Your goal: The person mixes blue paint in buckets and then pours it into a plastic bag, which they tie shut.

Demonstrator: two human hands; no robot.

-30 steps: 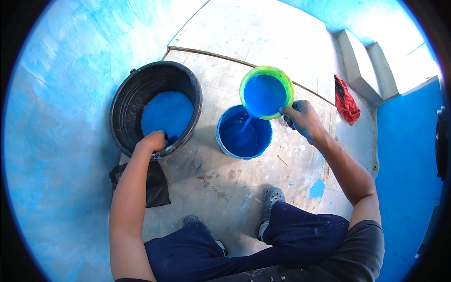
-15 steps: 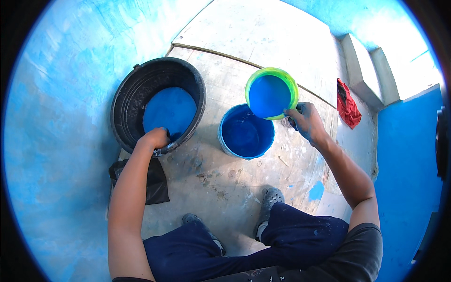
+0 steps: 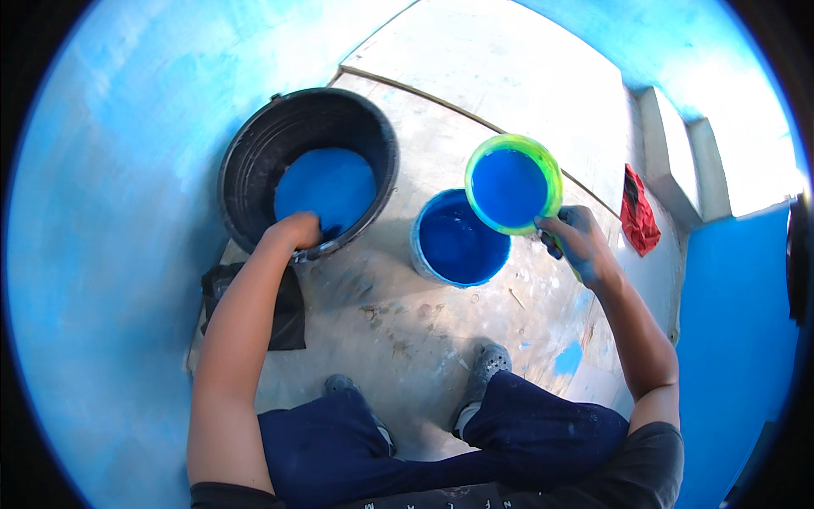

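My left hand (image 3: 298, 229) is closed on the near rim of a large black bucket (image 3: 248, 161), its fingers curled over the inside. Blue paint (image 3: 326, 187) lies in the bottom of that bucket. In my right hand (image 3: 581, 242) is a green plastic dipper (image 3: 551, 165), gripped by its handle and holding blue paint. The dipper hangs above the far right edge of a smaller paint pail (image 3: 421, 254) and hides part of its rim. Blue paint coats the pail's inside, and some lies at its bottom. Paint stains my right fingers.
A black sheet or bag (image 3: 284, 318) lies beneath my left forearm. My shoes (image 3: 490, 360) stand on the paint-spotted board floor (image 3: 415, 339). A red cloth (image 3: 638, 212) lies at the right, near concrete blocks (image 3: 670, 157). A blue-smeared wall (image 3: 127, 237) rises at the left.
The whole view has shifted, moving the containers rightward in the picture. The dipper, tipped toward the pail before, now looks more level. My left hand keeps its place on the bucket rim.
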